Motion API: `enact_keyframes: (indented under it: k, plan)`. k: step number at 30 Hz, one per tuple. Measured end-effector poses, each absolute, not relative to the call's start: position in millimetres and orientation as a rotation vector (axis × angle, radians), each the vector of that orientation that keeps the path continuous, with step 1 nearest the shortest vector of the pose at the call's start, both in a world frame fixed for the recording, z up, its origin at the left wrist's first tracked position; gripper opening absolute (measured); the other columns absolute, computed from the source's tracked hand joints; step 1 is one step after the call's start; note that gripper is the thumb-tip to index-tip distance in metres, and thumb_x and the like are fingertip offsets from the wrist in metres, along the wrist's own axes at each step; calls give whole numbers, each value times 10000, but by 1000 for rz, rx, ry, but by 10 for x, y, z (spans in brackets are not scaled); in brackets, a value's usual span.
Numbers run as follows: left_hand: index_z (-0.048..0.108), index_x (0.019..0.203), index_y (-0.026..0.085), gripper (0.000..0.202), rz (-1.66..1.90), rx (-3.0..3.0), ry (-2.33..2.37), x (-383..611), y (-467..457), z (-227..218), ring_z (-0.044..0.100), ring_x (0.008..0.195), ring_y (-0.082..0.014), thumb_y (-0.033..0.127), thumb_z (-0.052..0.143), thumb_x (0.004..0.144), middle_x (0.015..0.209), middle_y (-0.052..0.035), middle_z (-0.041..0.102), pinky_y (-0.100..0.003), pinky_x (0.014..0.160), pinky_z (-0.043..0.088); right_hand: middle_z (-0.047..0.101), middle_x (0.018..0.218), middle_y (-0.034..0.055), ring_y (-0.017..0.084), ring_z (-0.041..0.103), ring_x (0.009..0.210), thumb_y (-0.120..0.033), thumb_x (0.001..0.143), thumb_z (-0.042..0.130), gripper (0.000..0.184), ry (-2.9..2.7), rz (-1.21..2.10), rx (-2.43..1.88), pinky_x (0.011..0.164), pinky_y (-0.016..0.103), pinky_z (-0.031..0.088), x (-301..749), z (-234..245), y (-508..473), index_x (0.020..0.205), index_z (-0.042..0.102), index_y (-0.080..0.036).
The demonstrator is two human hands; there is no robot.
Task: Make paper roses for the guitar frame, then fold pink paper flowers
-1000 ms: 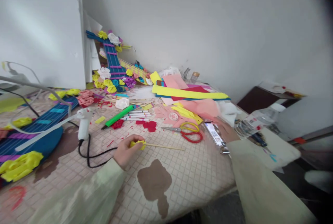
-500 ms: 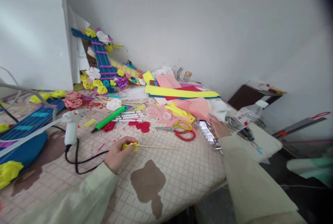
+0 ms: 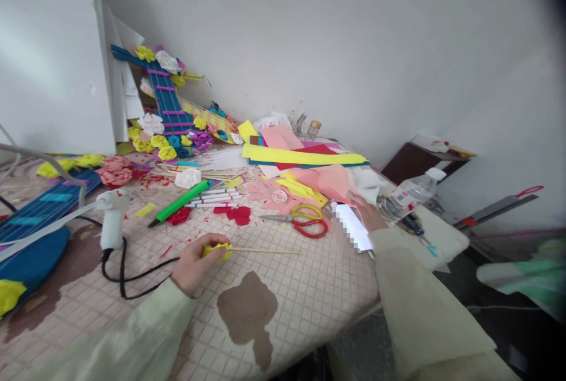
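My left hand (image 3: pixel 198 260) is closed around a yellow crepe-paper flower (image 3: pixel 224 251), partly hidden by the fingers. A thin wooden stick (image 3: pixel 269 251) runs out of the flower to the right, just above the tabletop. On the right side, my right hand (image 3: pixel 371 216) has its fingers stretched out along the far right edge of a phone (image 3: pixel 354 227) with a bright white screen. Whether the fingertips touch the phone I cannot tell. Scissors (image 3: pixel 305 220) with one yellow and one red handle lie between the two hands.
A white glue gun (image 3: pixel 112 222) with a black cord stands at left, beside a blue paper guitar (image 3: pixel 48 239). Further back are a green marker (image 3: pixel 182 203), several white pens (image 3: pixel 216 197) and coloured paper strips (image 3: pixel 305 155). A plastic bottle (image 3: pixel 409 195) is at right.
The phone's screen has gone from a darker picture to mostly white. My view has shifted slightly to the right. My left hand keeps hold of the flower; my right hand stays by the phone.
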State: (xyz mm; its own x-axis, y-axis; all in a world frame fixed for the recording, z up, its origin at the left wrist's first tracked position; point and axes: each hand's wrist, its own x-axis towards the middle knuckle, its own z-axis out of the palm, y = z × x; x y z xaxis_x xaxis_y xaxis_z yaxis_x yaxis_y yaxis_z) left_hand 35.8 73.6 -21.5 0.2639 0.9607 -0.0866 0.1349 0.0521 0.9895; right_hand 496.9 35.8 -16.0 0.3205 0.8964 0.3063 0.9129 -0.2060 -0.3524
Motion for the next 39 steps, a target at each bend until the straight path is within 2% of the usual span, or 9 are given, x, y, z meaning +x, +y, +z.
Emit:
enact_keyframes:
  k: [7, 11, 16, 19, 22, 27, 29, 33, 39]
  plan:
    - [599, 757, 152, 271, 874, 1379, 1118, 331, 757, -270, 546, 682, -159, 374, 611, 601, 712, -18, 604, -246, 632, 425, 605, 1062, 49, 203, 499, 1055, -306, 860, 239, 410, -1595, 82, -2103, 910, 346, 375, 4927, -27, 215, 1211, 428, -209]
    - [608, 753, 161, 286, 877, 1384, 1124, 328, 761, -258, 552, 691, -166, 390, 623, 583, 726, -19, 613, -252, 638, 429, 600, 1050, 70, 236, 532, 1007, -361, 834, 344, 404, -1578, 182, -2140, 832, 375, 426, 4988, -28, 58, 1209, 412, -229]
    - [613, 753, 157, 279, 888, 1393, 1136, 320, 779, -295, 546, 707, -162, 379, 625, 583, 740, -27, 616, -249, 647, 427, 592, 985, 105, 242, 602, 786, -367, 670, 598, 648, -1499, 315, -2222, 649, 370, 497, 5059, -135, -138, 1250, 360, -202]
    - [615, 759, 158, 278, 896, 1393, 1133, 309, 799, -340, 551, 729, -166, 376, 623, 586, 765, -30, 618, -254, 666, 428, 584, 968, 97, 220, 600, 762, -356, 640, 636, 716, -1498, 388, -2205, 662, 360, 498, 5046, -178, -209, 1265, 326, -196]
    - [617, 752, 157, 284, 897, 1393, 1142, 305, 809, -352, 554, 726, -173, 380, 626, 576, 757, -35, 621, -261, 664, 430, 560, 1004, 100, 231, 580, 825, -379, 620, 657, 779, -1503, 409, -2184, 705, 373, 485, 5012, -188, -232, 1281, 289, -193]
    - [611, 755, 158, 299, 881, 1390, 1153, 314, 797, -322, 555, 721, -169, 394, 625, 571, 756, -33, 617, -253, 655, 431, 558, 993, 110, 274, 551, 881, -422, 546, 705, 852, -1503, 399, -2175, 768, 430, 443, 4968, -177, -224, 1264, 324, -167]
    - [608, 756, 159, 303, 876, 1389, 1158, 315, 792, -315, 555, 718, -169, 398, 622, 570, 749, -31, 614, -255, 655, 432, 557, 996, 105, 270, 556, 867, -426, 551, 700, 837, -1486, 410, -2165, 760, 431, 446, 4971, -181, -226, 1259, 326, -184]
    - [608, 757, 159, 300, 878, 1377, 1154, 313, 789, -312, 554, 730, -168, 392, 626, 568, 753, -30, 616, -252, 663, 430, 532, 1035, 111, 242, 573, 839, -422, 656, 616, 712, -1424, 466, -2133, 721, 409, 474, 5021, -208, -248, 1259, 300, -211]
    - [616, 742, 165, 286, 884, 1371, 1149, 316, 792, -310, 556, 694, -163, 385, 633, 559, 722, -21, 619, -250, 640, 430, 554, 1016, 83, 243, 572, 893, -343, 627, 664, 724, -1397, 561, -2045, 759, 419, 480, 5105, -227, -290, 1246, 304, -237]
